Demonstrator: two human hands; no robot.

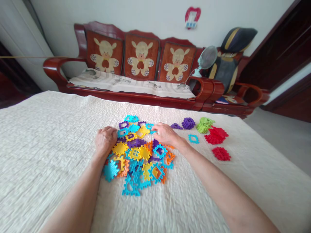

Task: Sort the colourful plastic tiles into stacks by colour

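Observation:
A mixed pile of flat plastic interlocking building pieces with toothed edges lies in front of me, in blue, yellow, purple and orange. Against its left edge rests my left hand, fingers curled in; whatever they hold, if anything, is hidden. My right hand is at the pile's upper right, with its thumb and fingers closed at a blue piece. Several pieces have square, arched or round cut-outs, such as a blue frame at the near side. A solid yellow piece lies beside my left hand.
To the right stand sorted stacks: purple, green and red, with another red stack nearer. A single blue square frame lies between. A quilted white cover spreads over the surface; behind is a wooden sofa.

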